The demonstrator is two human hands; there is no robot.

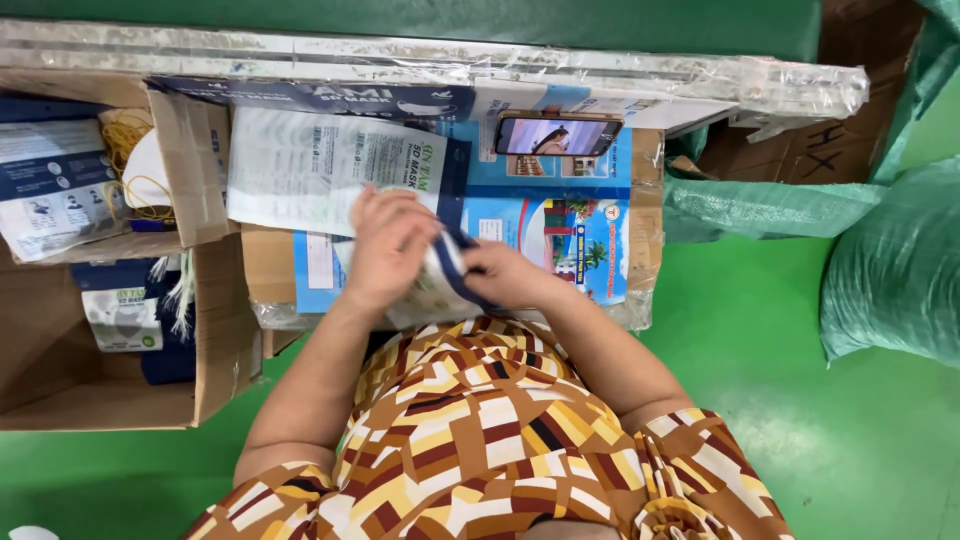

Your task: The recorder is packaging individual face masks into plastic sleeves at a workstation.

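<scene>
- Left hand (385,245) & right hand (500,272) both clamped on one white-and-navy mask pouch (440,285), held between them just above the table (640,200) edge, close to the body.
- Left fingers curl over pouch top; right grips its navy side.
- Stack of flat mask bags (310,165) lies just behind left hand.
- Phone (556,135) propped further back; cardboard box (120,330) w/ more packs at left.

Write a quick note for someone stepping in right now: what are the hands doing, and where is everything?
Left hand: on top of a white and blue pouch, pressing it.
Right hand: gripping the pouch's right edge.
Pouch sits over the work board, by a stack of flat pouches.
Phone propped behind.
Box on the left holds packed pouches; elastic loops lie above it.
Done and left: cannot tell.
</scene>
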